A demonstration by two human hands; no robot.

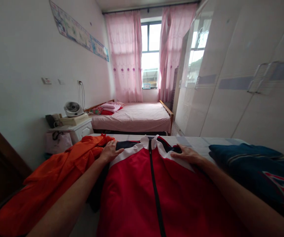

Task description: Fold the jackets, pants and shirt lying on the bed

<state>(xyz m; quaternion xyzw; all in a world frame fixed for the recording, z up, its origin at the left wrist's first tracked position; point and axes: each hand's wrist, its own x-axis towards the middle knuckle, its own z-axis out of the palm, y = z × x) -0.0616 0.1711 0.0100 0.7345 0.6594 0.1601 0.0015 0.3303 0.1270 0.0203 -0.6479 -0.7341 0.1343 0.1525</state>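
Note:
A red, white and navy zip-up jacket (134,184) lies spread out in front of me, its collar at the far side and its black zipper closed down the middle. On its left shoulder area rests my left hand (111,151), fingers stretched out and thumb apart. My right hand (187,154) lies flat on the opposite shoulder, also with fingers extended. Left of the jacket is an orange garment (58,171), close to my left forearm. A dark blue garment (250,168) with red and white lettering sits folded on the right.
The garments lie on a pale-covered surface (203,142). Beyond it stands a bed (139,115) with pink bedding. A small fan (73,108) sits on a white cabinet (82,130) at left. White wardrobes (231,108) line the right side.

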